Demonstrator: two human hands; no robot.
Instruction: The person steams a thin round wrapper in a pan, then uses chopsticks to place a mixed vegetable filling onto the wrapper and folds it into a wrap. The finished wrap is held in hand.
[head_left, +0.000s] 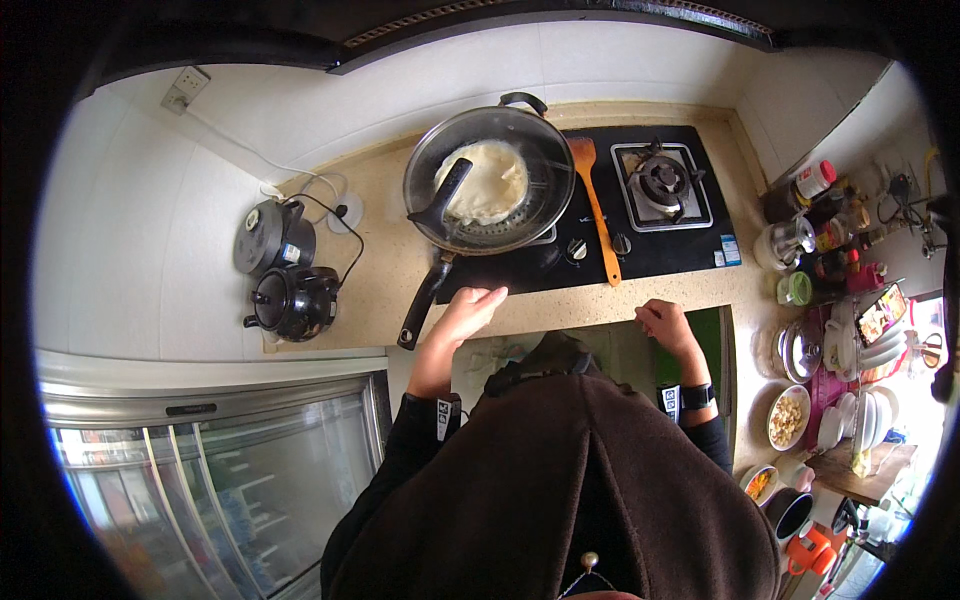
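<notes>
My left hand (474, 309) is over the front edge of the counter, to the right of the wok's long black handle (424, 300) and apart from it. Its fingers are together, with nothing visible in them. Loosely curled, my right hand (666, 324) hovers at the counter's front edge, below the stove's right part, and appears to hold nothing. On the left burner stands the wok (444, 253), covered by a glass lid (551, 176) with an upright black handle (448, 196). A pale, soft sheet of food (491, 184) shows through the glass.
A wooden spatula (598, 206) lies across the black gas stove (667, 259), left of a bare burner (666, 184). A black pot (296, 304) and a dark appliance (262, 240) stand left. Jars (795, 289), bowls (787, 418) and dishes (874, 420) crowd the right counter.
</notes>
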